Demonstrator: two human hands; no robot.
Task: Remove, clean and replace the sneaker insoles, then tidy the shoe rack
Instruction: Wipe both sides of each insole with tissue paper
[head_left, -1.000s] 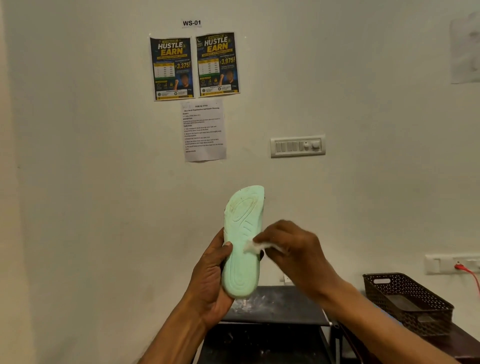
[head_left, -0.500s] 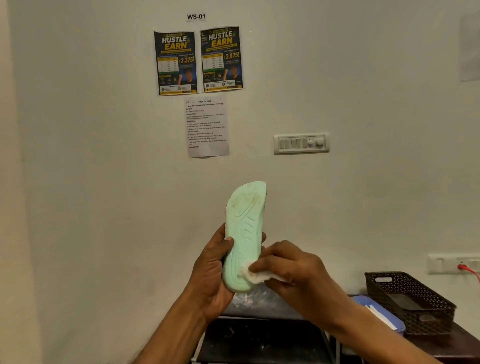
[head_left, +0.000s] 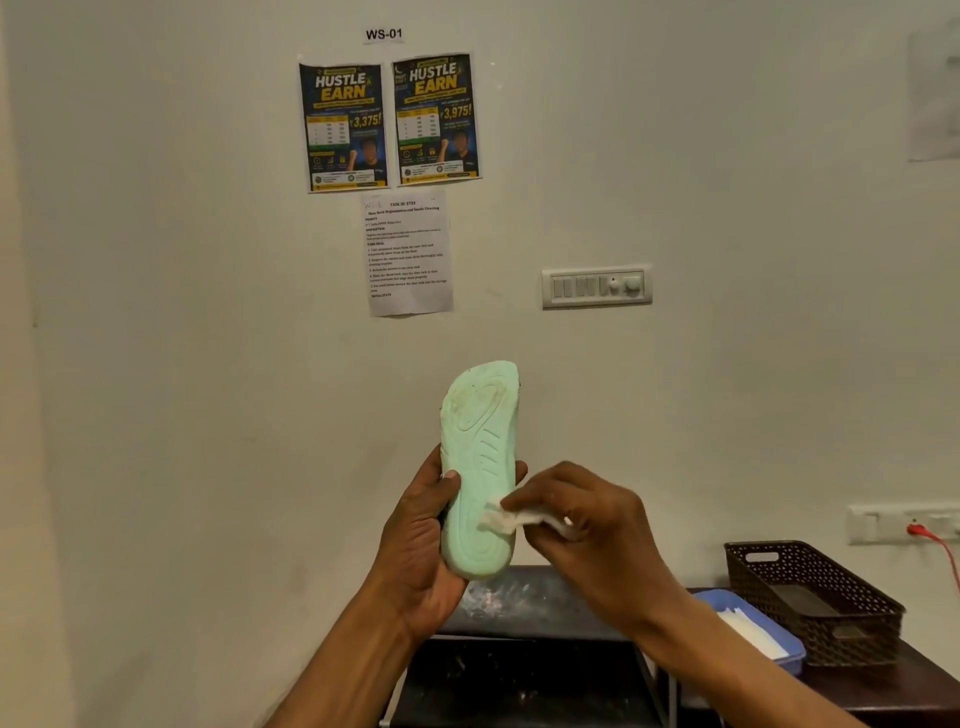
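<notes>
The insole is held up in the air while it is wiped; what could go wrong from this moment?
1. The left hand grips only the lower half of the insole. The upper half stands free, so wiping pressure there may bend it.
2. The wipe in the right hand is small and pinched at the fingertips; it could slip out.
3. Marks near the insole's top edge seem unwiped and may be missed.
</notes>
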